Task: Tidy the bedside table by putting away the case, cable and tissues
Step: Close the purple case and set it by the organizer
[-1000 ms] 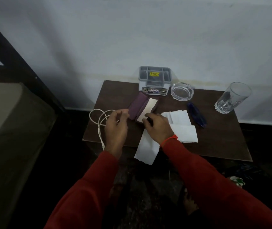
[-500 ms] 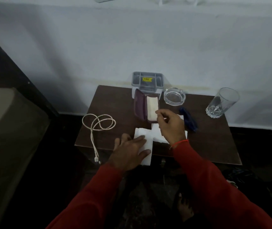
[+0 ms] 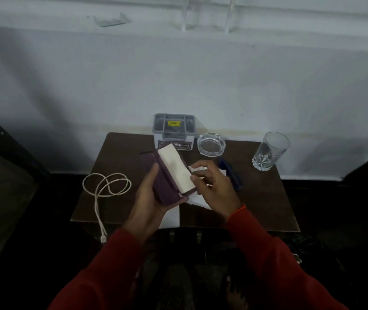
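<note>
The long purple hinged case [image 3: 167,184] lies open in the left hand [image 3: 150,199], above the near middle of the brown wooden bedside table [image 3: 263,204]. A pale lining or tissue fills its open half. Its long axis runs from near right to far left. The left hand's fingers wrap around the case from below, thumb on its left edge. The right hand [image 3: 216,186] has fingers loosely curled at the case's right edge; whether they pinch anything I cannot tell.

At the far edge stands a grey plastic compartmented organiser box [image 3: 174,132], with a yellow sticker and a label reading "OPEL". The round clear glass ashtray [image 3: 211,144] and clear drinking glass [image 3: 270,151] look empty.

The white looped cable [image 3: 107,186] lies at the left edge, its plug hanging off the near side. White tissues [image 3: 169,217] lie under the hands.
</note>
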`<action>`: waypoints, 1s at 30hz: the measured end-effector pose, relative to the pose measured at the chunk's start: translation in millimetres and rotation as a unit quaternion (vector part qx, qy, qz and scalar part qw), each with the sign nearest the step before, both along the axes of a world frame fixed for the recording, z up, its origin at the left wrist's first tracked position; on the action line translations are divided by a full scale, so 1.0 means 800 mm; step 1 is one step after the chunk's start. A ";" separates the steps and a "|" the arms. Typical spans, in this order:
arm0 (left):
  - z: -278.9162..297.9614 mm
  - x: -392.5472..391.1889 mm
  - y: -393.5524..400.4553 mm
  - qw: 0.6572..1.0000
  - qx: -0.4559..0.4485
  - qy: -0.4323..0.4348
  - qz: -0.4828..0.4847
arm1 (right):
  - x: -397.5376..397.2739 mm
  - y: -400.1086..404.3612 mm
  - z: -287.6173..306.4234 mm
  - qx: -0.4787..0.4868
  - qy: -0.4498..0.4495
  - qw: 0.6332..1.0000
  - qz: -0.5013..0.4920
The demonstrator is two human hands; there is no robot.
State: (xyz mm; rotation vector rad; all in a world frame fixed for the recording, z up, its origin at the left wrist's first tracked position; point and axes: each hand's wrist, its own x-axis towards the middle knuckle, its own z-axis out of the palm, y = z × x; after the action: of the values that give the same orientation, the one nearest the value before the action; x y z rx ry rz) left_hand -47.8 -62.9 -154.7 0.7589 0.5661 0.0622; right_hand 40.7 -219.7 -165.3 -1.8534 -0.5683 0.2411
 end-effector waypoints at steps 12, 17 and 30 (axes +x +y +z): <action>-0.014 -0.003 0.012 0.999 -0.011 0.008 0.038 | 0.070 -0.091 -0.044 -0.307 -0.057 0.918 -0.244; -0.006 0.000 0.007 0.999 -0.023 0.006 0.033 | 0.072 -0.099 -0.018 -0.289 -0.110 0.884 -0.349; 0.004 0.003 -0.006 0.998 -0.039 0.038 0.036 | -0.008 0.033 0.013 0.015 0.101 0.983 -0.153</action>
State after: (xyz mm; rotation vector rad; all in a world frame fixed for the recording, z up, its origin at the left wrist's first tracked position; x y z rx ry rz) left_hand -45.6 -68.0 -151.9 0.6668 0.6637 0.0776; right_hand 34.0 -193.0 -154.8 -1.8320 -0.1422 0.2103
